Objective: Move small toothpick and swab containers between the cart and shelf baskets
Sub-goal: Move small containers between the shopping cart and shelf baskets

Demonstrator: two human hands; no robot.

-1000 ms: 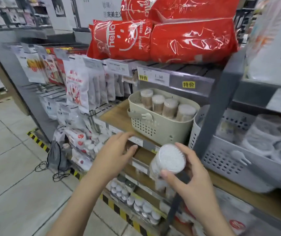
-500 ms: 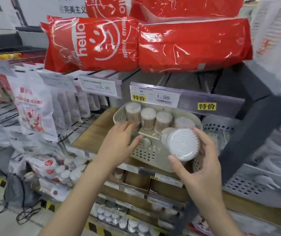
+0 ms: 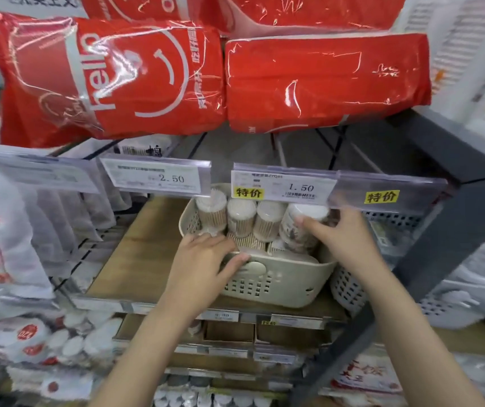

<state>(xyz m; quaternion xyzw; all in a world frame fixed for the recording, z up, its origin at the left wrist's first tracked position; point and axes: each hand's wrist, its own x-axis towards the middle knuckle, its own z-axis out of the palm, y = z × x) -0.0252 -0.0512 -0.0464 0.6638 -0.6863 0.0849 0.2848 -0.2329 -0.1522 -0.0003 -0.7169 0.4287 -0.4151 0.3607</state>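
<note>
Beige plastic basket (image 3: 267,286) is sitting on the wooden shelf (image 3: 147,254), near its front edge, under the 1.50 price tag (image 3: 282,186). Inside, three clear tubs of wooden toothpicks (image 3: 239,218) are standing upright in a row along the far side, white lids up. More tubs are lying on their sides in the near part of the basket; count unclear, partly hidden by the hands.

Right hand (image 3: 344,236) is gripping a wider swab container (image 3: 301,227), fingers curled round its side, holding it upright at the far right corner inside the basket, touching the rightmost toothpick tub. Whether its base is resting on anything cannot be told.

Left hand (image 3: 203,259) is resting on the basket's near left rim, fingers fairly straight and reaching over the edge toward the lying tubs, thumb on the front wall by the handle. It is grasping nothing.

White perforated basket (image 3: 350,286) is sitting just right of the beige one, mostly hidden behind the right forearm and the grey post (image 3: 452,245). Red plastic packs (image 3: 323,80) are lying on the shelf above.
</note>
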